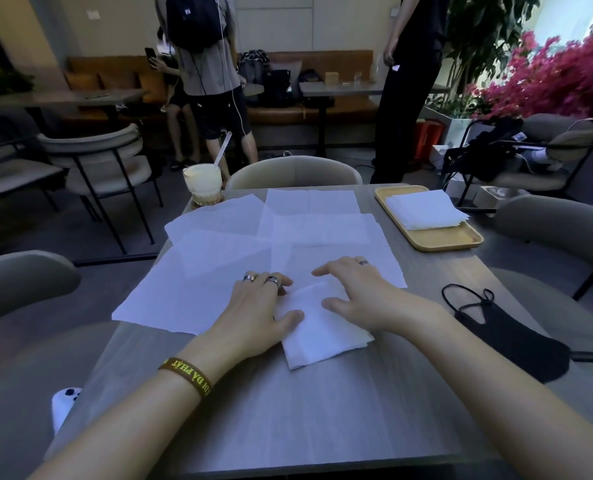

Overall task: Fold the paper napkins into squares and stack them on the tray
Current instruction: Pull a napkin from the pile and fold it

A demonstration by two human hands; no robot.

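Near the worktop front, the left hand and right hand press flat on a folded napkin, fingers straight and spread, gripping nothing. Best to match the edges, then firm the crease. The napkin is white, thin and roughly square. Beyond lie unfolded sheets; far right, the tray holds a stack.

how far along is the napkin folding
Done: a stack of folded napkins sits on the wooden tray. In hand: the left hand and right hand press a part-folded napkin flat on the table. Left: several unfolded napkins lie spread beyond it.
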